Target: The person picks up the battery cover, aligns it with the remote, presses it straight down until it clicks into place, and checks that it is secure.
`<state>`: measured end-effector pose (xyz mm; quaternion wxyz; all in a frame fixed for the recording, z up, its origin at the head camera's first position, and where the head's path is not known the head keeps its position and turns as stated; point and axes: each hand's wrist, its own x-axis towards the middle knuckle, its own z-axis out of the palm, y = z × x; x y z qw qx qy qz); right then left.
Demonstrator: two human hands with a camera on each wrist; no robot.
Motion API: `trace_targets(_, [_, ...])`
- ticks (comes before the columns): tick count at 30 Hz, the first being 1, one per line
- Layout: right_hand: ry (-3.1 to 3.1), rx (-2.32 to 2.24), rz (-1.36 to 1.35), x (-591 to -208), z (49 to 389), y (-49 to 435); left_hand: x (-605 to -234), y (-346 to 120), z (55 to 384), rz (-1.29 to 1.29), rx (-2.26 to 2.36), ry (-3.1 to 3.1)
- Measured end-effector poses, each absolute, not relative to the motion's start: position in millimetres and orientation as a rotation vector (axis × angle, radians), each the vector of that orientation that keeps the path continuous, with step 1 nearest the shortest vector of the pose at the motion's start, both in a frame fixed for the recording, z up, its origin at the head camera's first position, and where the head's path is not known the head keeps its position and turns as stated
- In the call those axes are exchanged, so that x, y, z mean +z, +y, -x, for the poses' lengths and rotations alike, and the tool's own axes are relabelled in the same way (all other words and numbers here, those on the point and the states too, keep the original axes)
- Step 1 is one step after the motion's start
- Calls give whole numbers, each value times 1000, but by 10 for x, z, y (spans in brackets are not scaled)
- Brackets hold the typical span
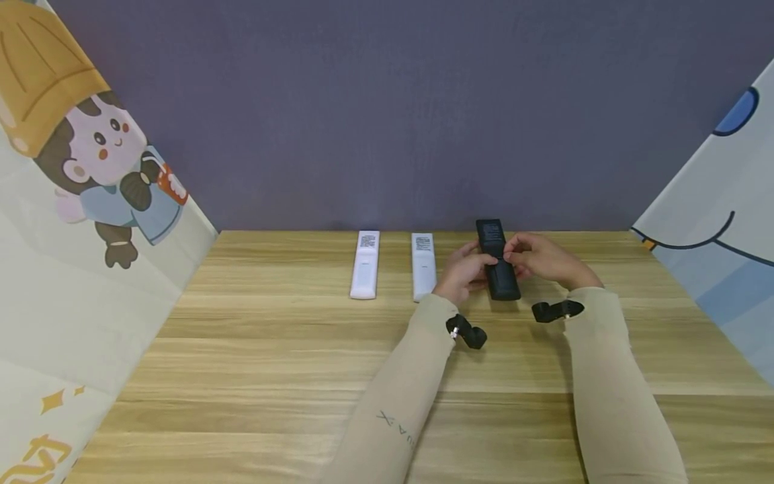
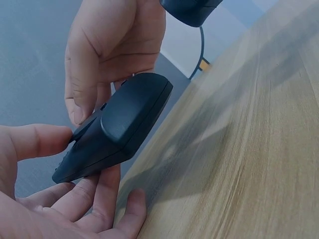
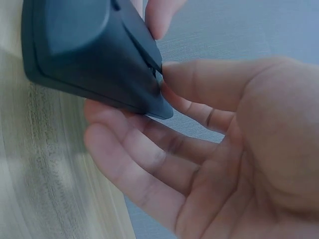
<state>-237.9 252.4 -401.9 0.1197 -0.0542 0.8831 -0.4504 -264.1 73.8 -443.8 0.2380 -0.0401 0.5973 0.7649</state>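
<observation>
A black remote control (image 1: 503, 277), its labelled back turned up, is held above the table's right half. My left hand (image 1: 465, 270) grips it from the left, thumb on the back and fingers underneath, as the left wrist view shows. From the other side my right hand (image 1: 547, 259) holds it too. In the right wrist view the right thumb (image 3: 209, 82) presses at the end of the battery cover (image 3: 142, 37), where a small gap shows, while the other fingers lie curled under the remote. A white remote (image 1: 424, 269) lies face down just left of my left hand.
Another white remote (image 1: 365, 265) lies face down farther left, roughly parallel to the first. The wooden table (image 1: 254, 349) ends at a dark grey wall (image 1: 387, 121) behind. Printed cloth panels (image 1: 48, 269) stand along both sides.
</observation>
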Motion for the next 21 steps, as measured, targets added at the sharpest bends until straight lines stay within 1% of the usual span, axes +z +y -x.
trace_targets(21, [2592, -1290, 138, -4015, 2366, 2500, -4419, 739, 2620, 136, 2086, 1670])
